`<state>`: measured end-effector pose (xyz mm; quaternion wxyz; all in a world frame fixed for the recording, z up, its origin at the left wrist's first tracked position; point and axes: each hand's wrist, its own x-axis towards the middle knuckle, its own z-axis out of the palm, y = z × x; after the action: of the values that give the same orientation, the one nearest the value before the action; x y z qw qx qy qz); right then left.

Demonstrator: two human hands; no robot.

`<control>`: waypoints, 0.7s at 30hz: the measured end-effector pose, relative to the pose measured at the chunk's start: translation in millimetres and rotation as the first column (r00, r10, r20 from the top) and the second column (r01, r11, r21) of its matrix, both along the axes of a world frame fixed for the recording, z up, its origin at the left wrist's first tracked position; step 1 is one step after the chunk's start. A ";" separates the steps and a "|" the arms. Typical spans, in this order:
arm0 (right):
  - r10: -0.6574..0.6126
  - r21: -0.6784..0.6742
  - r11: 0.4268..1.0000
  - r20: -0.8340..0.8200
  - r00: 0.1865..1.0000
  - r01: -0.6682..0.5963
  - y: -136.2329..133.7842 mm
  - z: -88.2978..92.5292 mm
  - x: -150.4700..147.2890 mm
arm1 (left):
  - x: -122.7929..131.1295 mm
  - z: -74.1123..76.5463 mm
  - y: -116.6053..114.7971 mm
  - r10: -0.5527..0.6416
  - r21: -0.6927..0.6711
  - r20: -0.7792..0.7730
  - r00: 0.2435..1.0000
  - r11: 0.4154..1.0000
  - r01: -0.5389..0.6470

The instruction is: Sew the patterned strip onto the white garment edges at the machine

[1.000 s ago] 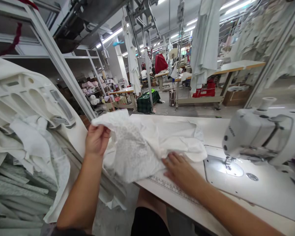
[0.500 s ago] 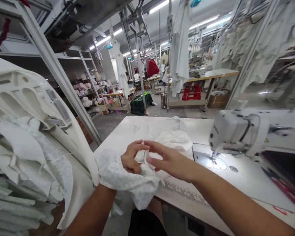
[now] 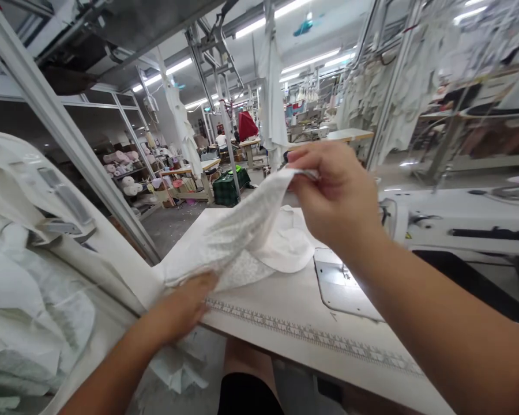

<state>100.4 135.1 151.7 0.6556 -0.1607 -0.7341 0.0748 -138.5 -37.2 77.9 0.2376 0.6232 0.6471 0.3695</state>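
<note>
My right hand [image 3: 335, 190] is raised above the table, thumb and fingers pinched on a corner of a pale patterned fabric piece [image 3: 246, 222]. From there the cloth slopes down to the left toward the tabletop. At its near left part is my left hand [image 3: 190, 302], smeared by motion; whether its fingers grip the cloth does not show. Beyond the raised cloth lies another white fabric piece [image 3: 292, 251] on the table. The sewing machine's metal plate [image 3: 333, 282] is just right of it, and my right arm covers much of the machine head.
A printed measuring tape [image 3: 294, 328] runs along the near edge of the white table [image 3: 259, 300]. To the left, a white plastic chair-like holder [image 3: 116, 259] carries several cut fabric pieces [image 3: 30, 300]. The sewing machine [image 3: 467, 216] stands at the right.
My right hand has risen away from my left, pulling up a corner of the fabric. The bunched cloth around my left wrist is now spread out. The view has turned right.
</note>
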 end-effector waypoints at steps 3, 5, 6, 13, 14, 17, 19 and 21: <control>0.039 0.161 0.984 0.210 0.977 -0.074 -29.4 -20.0 18.1 | 8.2 17.5 -25.5 -0.388 -0.198 -0.045 0.920 0.907 0.373; 0.118 0.086 0.984 0.336 0.934 -0.156 -44.3 -43.5 26.5 | 16.1 19.6 -21.8 -0.356 -0.015 -0.020 0.934 0.935 0.355; 0.157 0.039 0.982 0.364 0.918 -0.183 -49.1 -54.8 30.7 | 20.9 15.9 -13.1 -0.301 0.107 0.010 0.953 0.948 0.299; 0.149 -0.132 0.985 0.369 0.918 -0.107 -51.6 -104.1 79.0 | 52.2 -28.6 47.6 -0.487 -0.160 -0.265 0.832 0.873 0.460; 0.129 -0.138 0.987 0.381 0.916 -0.081 -50.4 -110.5 85.3 | 53.6 -27.1 42.8 -0.434 -0.166 -0.396 0.809 0.901 0.402; 0.055 -0.128 0.992 0.364 0.930 -0.009 -48.0 -131.3 93.2 | 55.3 -17.5 8.7 -0.072 -0.011 -0.676 0.734 0.996 0.088; 0.016 -0.121 0.992 0.313 0.950 0.023 -48.4 -143.6 89.8 | 58.9 -17.5 -21.3 0.077 0.089 -0.678 0.731 0.996 -0.022; 0.005 -0.129 0.991 0.263 0.965 0.030 -50.9 -152.4 82.5 | 66.5 -26.6 -46.2 0.004 0.063 -0.558 0.830 0.997 0.037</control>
<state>182.9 84.2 -0.7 0.5408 -0.2168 -0.8070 0.0969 -72.0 -83.5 51.4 0.0197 0.7175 0.6691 0.1926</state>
